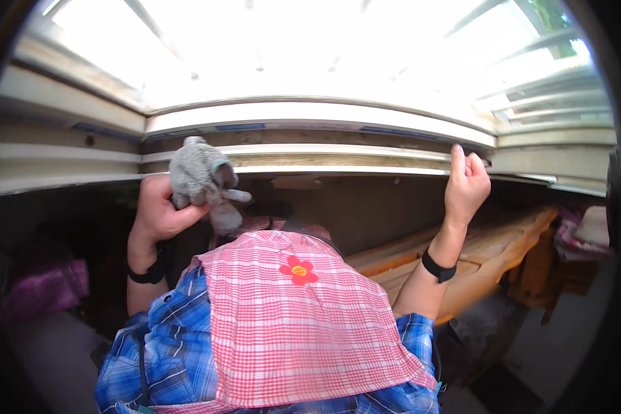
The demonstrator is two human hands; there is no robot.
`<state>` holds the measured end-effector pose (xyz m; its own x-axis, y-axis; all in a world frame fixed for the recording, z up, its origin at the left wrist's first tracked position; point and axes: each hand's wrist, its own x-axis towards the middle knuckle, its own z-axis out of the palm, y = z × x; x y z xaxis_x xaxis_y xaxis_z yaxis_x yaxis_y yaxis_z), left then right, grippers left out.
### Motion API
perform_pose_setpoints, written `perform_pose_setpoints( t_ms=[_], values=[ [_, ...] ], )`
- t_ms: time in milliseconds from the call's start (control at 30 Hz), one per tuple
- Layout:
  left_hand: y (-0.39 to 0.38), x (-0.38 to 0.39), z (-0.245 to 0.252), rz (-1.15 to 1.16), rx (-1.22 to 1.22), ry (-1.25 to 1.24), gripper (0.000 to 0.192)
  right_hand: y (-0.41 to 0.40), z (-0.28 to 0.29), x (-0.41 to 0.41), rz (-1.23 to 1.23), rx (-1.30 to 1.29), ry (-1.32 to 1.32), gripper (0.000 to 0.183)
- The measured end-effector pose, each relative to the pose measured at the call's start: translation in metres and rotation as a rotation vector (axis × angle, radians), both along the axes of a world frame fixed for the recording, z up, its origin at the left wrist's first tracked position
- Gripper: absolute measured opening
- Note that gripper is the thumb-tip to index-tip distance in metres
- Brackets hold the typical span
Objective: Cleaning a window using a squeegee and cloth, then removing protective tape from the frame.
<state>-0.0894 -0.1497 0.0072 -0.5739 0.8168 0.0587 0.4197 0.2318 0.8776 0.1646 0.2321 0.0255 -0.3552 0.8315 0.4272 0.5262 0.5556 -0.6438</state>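
Observation:
My left hand (pixel 158 209) grips a bunched grey cloth (pixel 194 173) in front of the window sill (pixel 315 163) on the left; part of the cloth hangs down beside the thumb. My right hand (pixel 466 181) is raised at the sill's right end, by the corner of the window frame (pixel 310 111). Its fingers are curled, one pointing up at the frame; whether it touches the frame or pinches something small, I cannot tell. A black band circles each wrist. Bright light washes out the panes and bars above.
A wooden bench or table (pixel 486 259) with an uneven edge stands below on the right. Pink and white cloth (pixel 579 235) lies beyond it. Something purple (pixel 49 292) is at the lower left. A checked red apron (pixel 300 331) covers my front.

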Motion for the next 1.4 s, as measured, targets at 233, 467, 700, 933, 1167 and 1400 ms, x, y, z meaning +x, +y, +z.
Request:
perform_pose_setpoints(
  t_ms=[233, 467, 700, 933, 1167, 1400],
  values=[
    [-0.002, 0.000, 0.004, -0.048, 0.085, 0.049, 0.020, -0.077, -0.010, -0.045, 0.282, -0.195, 0.191, 0.024],
    [-0.027, -0.015, 0.005, -0.259, 0.070, -0.043, 0.032, -0.175, 0.004, -0.110, 0.621, -0.120, 0.113, 0.013],
    [-0.064, -0.018, 0.006, -0.167, 0.139, -0.208, 0.050, -0.235, -0.003, -0.165, 0.785, -0.029, 0.121, 0.012],
    [-0.076, -0.025, 0.012, -0.176, 0.135, -0.298, 0.081, -0.266, -0.006, -0.197, 0.776, 0.057, 0.065, 0.006],
    [-0.094, -0.044, -0.004, -0.390, 0.125, -0.302, 0.075, -0.282, -0.010, -0.219, 0.686, 0.199, -0.177, 0.021],
    [-0.114, -0.042, -0.013, -0.292, 0.193, -0.395, 0.074, -0.300, -0.007, -0.236, 0.584, 0.210, -0.439, 0.030]
  ],
)
